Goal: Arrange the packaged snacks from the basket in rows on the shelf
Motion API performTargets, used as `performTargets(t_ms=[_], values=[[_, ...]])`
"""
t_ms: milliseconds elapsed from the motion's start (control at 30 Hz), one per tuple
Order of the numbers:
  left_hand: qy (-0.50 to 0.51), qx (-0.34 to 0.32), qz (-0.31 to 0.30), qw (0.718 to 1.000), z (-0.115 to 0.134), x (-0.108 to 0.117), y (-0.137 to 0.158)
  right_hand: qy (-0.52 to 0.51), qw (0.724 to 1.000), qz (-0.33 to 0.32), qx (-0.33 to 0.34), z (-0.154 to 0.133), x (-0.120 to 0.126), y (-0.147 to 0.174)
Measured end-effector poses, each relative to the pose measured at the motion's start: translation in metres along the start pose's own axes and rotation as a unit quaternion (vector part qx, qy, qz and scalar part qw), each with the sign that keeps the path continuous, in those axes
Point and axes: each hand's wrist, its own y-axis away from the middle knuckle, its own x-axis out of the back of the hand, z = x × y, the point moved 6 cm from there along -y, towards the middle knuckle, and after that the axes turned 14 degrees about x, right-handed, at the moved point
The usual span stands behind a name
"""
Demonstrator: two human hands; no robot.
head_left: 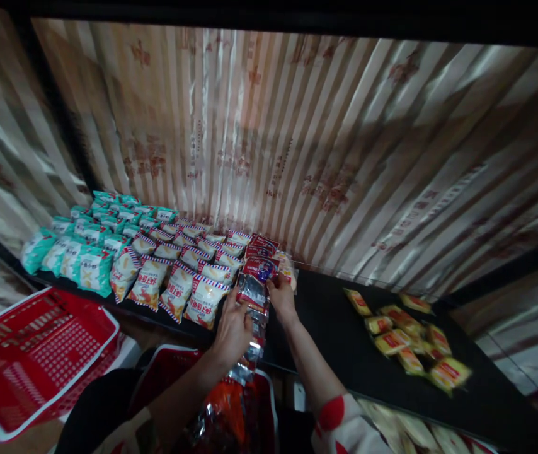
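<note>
My left hand (235,326) and my right hand (282,299) are closed on either side of a dark red and silver snack packet (252,287). More packets of the same look lie in a row behind it, by the back of the black shelf (316,315). Below my left hand, shiny silver packets (256,337) overlap down to the shelf's front edge. Whether they join the held one I cannot tell. To the left stand white snack bags (203,299) with striped edges in several rows. A pale packet (286,268) lies behind my right fingers.
Turquoise snack bags (95,270) fill the shelf's left end. Several yellow packets (394,341) lie loose on the right. A red basket (155,372) with orange and clear packaging is under my arms. Another red basket (80,315) sits at left. Striped sheeting (250,126) backs the shelf.
</note>
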Motion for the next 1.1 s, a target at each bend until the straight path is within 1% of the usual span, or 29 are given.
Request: performTargets(t_ms=[67,133,267,400,600,733,867,1000,1100], values=[[-0.02,-0.003,-0.001,1.0,-0.001,-0.004,-0.003,0.094,0.996,-0.006,0.002,-0.002,0.001,-0.002],[-0.033,-0.007,-0.002,0.999,-0.002,-0.007,-0.006,0.156,0.988,-0.005,0.006,-0.007,0.001,-0.002],[-0.042,-0.006,0.006,0.999,-0.004,-0.011,-0.007,0.198,0.98,0.021,0.018,-0.017,0.001,0.001],[-0.042,-0.005,0.018,0.999,-0.004,-0.012,-0.008,0.206,0.978,0.019,0.027,-0.016,-0.001,0.003],[-0.029,-0.009,0.016,0.999,0.0,-0.009,-0.01,0.171,0.98,0.041,0.09,-0.009,-0.002,-0.002],[-0.02,-0.001,-0.004,1.0,0.0,-0.01,-0.013,0.143,0.983,0.067,0.088,-0.002,0.003,-0.007],[-0.018,0.004,-0.002,1.0,-0.002,-0.011,-0.014,0.128,0.985,0.075,0.084,0.003,0.005,-0.009],[-0.034,0.011,0.008,0.999,-0.003,-0.008,-0.016,0.143,0.982,0.068,0.101,0.002,0.001,-0.01],[-0.054,0.004,0.005,0.999,-0.002,-0.006,-0.016,0.166,0.978,0.065,0.109,-0.002,-0.004,-0.009]])
